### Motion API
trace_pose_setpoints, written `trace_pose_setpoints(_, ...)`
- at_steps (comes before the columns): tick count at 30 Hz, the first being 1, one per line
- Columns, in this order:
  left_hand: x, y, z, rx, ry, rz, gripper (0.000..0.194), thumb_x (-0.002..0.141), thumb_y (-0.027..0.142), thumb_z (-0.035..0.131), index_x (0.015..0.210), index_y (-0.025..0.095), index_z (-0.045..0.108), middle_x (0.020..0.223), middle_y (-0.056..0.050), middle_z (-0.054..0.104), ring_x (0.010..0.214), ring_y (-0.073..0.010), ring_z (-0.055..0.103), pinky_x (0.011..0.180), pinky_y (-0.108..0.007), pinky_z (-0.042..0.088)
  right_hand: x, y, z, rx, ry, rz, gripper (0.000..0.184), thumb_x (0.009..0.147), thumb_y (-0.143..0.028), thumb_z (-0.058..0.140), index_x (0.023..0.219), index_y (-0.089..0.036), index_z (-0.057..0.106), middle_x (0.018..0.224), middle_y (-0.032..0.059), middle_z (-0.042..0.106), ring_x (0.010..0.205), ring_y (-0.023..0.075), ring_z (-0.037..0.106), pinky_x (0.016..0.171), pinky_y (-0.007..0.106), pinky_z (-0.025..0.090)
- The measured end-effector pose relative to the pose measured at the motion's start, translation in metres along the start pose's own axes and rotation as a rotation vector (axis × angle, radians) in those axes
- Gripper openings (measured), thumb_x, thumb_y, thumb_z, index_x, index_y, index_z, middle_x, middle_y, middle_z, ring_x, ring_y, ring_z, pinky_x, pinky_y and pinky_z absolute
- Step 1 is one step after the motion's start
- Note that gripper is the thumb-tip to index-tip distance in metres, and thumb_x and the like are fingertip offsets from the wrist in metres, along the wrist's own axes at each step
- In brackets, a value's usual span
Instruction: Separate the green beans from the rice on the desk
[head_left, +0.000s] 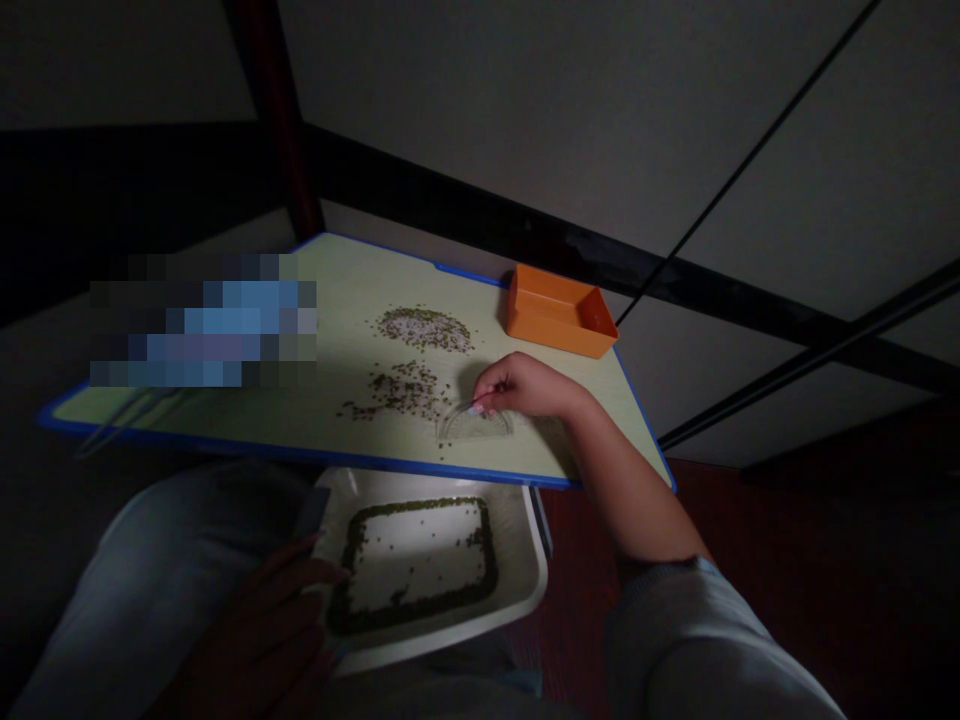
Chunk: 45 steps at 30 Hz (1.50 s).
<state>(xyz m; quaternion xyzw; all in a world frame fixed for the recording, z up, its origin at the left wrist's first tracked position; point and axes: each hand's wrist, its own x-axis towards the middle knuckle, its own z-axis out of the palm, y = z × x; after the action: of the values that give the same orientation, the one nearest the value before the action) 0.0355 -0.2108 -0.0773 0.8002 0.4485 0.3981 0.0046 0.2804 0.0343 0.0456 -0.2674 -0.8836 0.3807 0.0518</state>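
My right hand (521, 385) pinches a clear semicircular protractor (480, 422) by its curved edge, low over the pale board (360, 270). Just left of the protractor lies a scattered patch of small dark green seeds (405, 390). Beyond it is a second pile of seeds (424, 328), with paler grains among the green. In deep shadow, my left hand (270, 615) grips the left side of a white plastic basin (427, 645), which sits below the board's near edge. Green seeds line the basin's floor edges, with a few loose in the middle.
An orange open box (562, 315) stands at the board's far right corner. A blurred-out blue object (232, 320) lies on the left part of the board. Thin wire legs or handles (124, 415) show near the board's left edge. A wall rises behind.
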Motion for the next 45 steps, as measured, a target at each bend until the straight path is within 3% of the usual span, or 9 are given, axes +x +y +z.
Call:
trace_pose_setpoints(4,0.005,0.004,-0.002,-0.135,0.059,-0.078,0.022,0.076,0.016,0.049,0.059,0.027,0.058,0.06,0.004,0.062,0.085,-0.0134,0.063,0.109,-0.031,0.039,0.0,-0.001,0.0,0.001,-0.013,-0.001,0.014,0.079,-0.024,0.065,0.072,-0.012,0.066,0.058,-0.0033,0.06,0.056,0.0081,0.053,0.06,0.021,0.038)
trace_pose_setpoints(12,0.009,0.006,-0.003,-0.102,0.027,-0.056,0.023,0.077,0.015,0.049,0.057,0.026,0.054,0.06,0.006,0.063,0.088,-0.0096,0.062,0.113,-0.026,0.031,0.0,-0.006,0.003,-0.018,-0.059,-0.009,0.017,0.079,-0.025,0.065,0.068,-0.012,0.064,0.058,-0.0035,0.059,0.055,0.0077,0.05,0.059,0.021,0.036)
trace_pose_setpoints(30,0.009,0.004,-0.002,-0.152,0.028,-0.091,0.024,0.078,0.015,0.048,0.057,0.026,0.054,0.061,0.007,0.063,0.086,-0.009,0.063,0.113,-0.023,0.028,-0.001,-0.008,0.004,0.082,-0.259,0.042,0.02,0.08,-0.026,0.064,0.066,-0.013,0.06,0.056,-0.0038,0.06,0.054,0.0088,0.052,0.058,0.022,0.039)
trace_pose_setpoints(34,0.006,0.003,0.0,-0.132,0.037,-0.07,0.023,0.075,0.012,0.049,0.059,0.026,0.056,0.06,0.007,0.062,0.087,-0.01,0.063,0.113,-0.027,0.031,-0.002,-0.006,0.003,0.125,-0.219,0.036,0.019,0.079,-0.027,0.065,0.067,-0.014,0.06,0.056,-0.0039,0.059,0.055,0.0092,0.052,0.058,0.023,0.039)
trace_pose_setpoints(39,0.0,-0.003,0.007,-0.142,0.105,-0.091,0.023,0.072,0.012,0.048,0.059,0.028,0.059,0.066,0.005,0.067,0.08,-0.0118,0.065,0.107,-0.026,0.041,-0.006,-0.004,-0.004,0.101,-0.074,0.039,0.021,0.081,-0.03,0.063,0.067,-0.014,0.059,0.057,-0.0036,0.058,0.055,0.0086,0.052,0.058,0.022,0.038)
trace_pose_setpoints(44,-0.017,-0.014,0.012,-0.118,0.055,-0.168,0.021,0.068,0.016,0.051,0.057,0.03,0.061,0.07,0.003,0.07,0.087,-0.0161,0.066,0.103,-0.031,0.046,-0.011,-0.002,-0.011,0.087,0.002,0.03,0.024,0.082,-0.031,0.06,0.066,-0.013,0.059,0.056,-0.0037,0.056,0.053,0.0081,0.048,0.057,0.021,0.036)
trace_pose_setpoints(45,-0.02,-0.016,0.012,-0.11,0.052,-0.126,0.021,0.067,0.015,0.051,0.056,0.031,0.061,0.063,0.004,0.067,0.084,-0.0164,0.067,0.105,-0.034,0.045,-0.011,-0.002,-0.011,0.086,0.004,0.028,0.024,0.082,-0.031,0.06,0.065,-0.014,0.058,0.056,-0.0038,0.055,0.052,0.0079,0.048,0.056,0.021,0.036)
